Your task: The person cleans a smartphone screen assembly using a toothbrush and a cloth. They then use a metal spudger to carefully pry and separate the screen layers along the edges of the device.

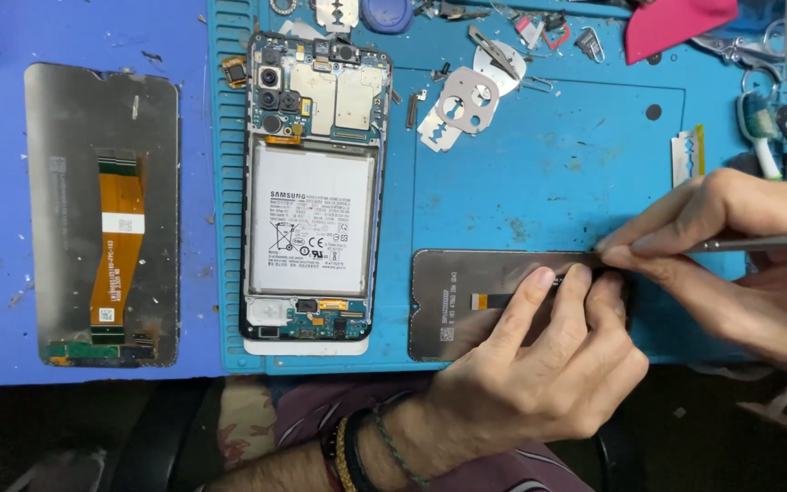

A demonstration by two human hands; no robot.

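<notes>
Near the front edge of the blue silicone work mat [548,164], a dark phone display panel [466,301] lies face down, its short left end pointing toward the opened phone [313,191] and its long lower edge running just inside the mat's raised rim. The left hand [539,364] presses down on the panel's right half with fingers spread flat, holding it in place rather than gripping it. The right hand [730,246] pinches a slim metal tool [758,242] between thumb and forefingers, with the tip at the panel's upper right edge, touching or nearly touching it. Above the panel, the mat's recessed centre is mostly bare, offering room between the hands and the clutter of metal shields [466,100] and razor blades along the top edge. The opened phone, battery exposed, sits well apart on the mat's left strip. A second display panel [102,214] with an orange flex cable lies beyond the mat's left edge, on the blue table surface [93,36].
</notes>
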